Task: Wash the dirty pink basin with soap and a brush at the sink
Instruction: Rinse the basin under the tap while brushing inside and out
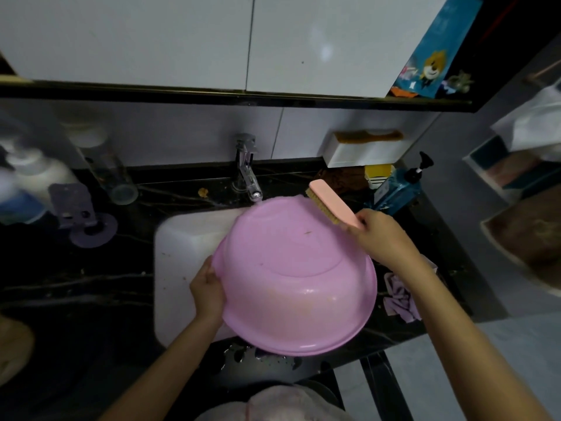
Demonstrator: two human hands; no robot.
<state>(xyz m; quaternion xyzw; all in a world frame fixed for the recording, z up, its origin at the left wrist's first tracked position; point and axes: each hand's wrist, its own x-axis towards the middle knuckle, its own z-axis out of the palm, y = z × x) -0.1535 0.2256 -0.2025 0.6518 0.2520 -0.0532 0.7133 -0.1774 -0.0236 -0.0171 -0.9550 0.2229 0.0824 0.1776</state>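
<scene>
The pink basin (291, 275) is turned upside down and tilted over the white sink (182, 253), its underside facing me with a few brown specks on it. My left hand (208, 291) grips the basin's left rim. My right hand (381, 232) holds a pink scrubbing brush (332, 205) by its back end. The bristles touch the basin's upper right edge. The chrome tap (247, 174) stands just behind the basin's far edge.
On the black marble counter: a blue pump bottle (400, 189) and yellow item at right, a crumpled purple cloth (399, 299), a purple holder (80, 214), a clear tumbler (113, 174) and white bottles at left. A white wall tray (364, 150) holds a comb.
</scene>
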